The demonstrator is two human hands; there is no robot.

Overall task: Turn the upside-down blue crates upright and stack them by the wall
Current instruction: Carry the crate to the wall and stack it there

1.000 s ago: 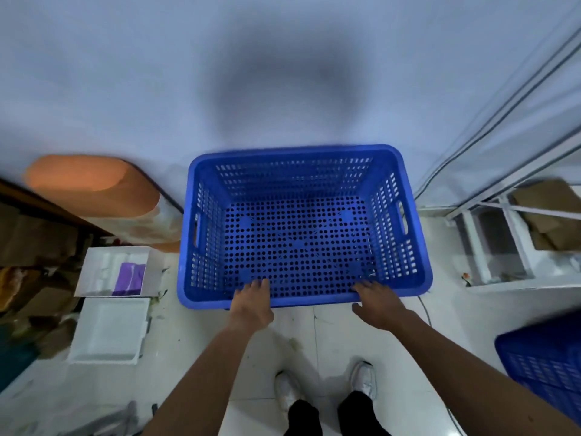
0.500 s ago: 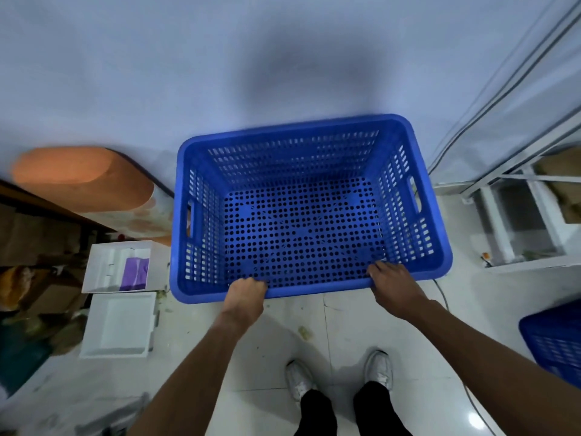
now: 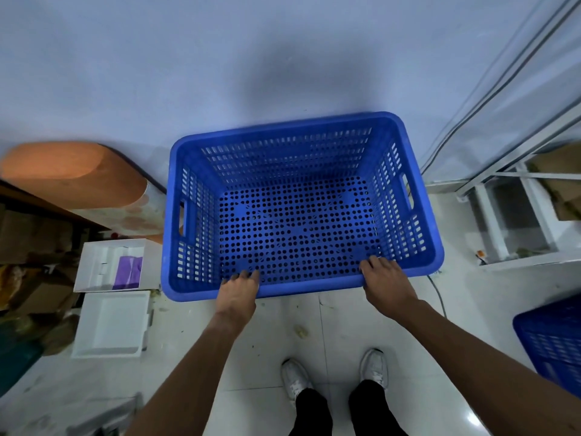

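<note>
The blue crate was seen upright at the centre of the frame, its far rim close against the wall, presumably as the base of the stack. Its near rim was clasped by the left hand and right hand, each grip curled shut over the edge, likely for squaring. A second crate waited at lower right

No text, label, brand, number or sign can be read anywhere in the view. The blue crate shows only plain perforated plastic, and the white box just left of the crate carries a purple patch with no legible print.
</note>
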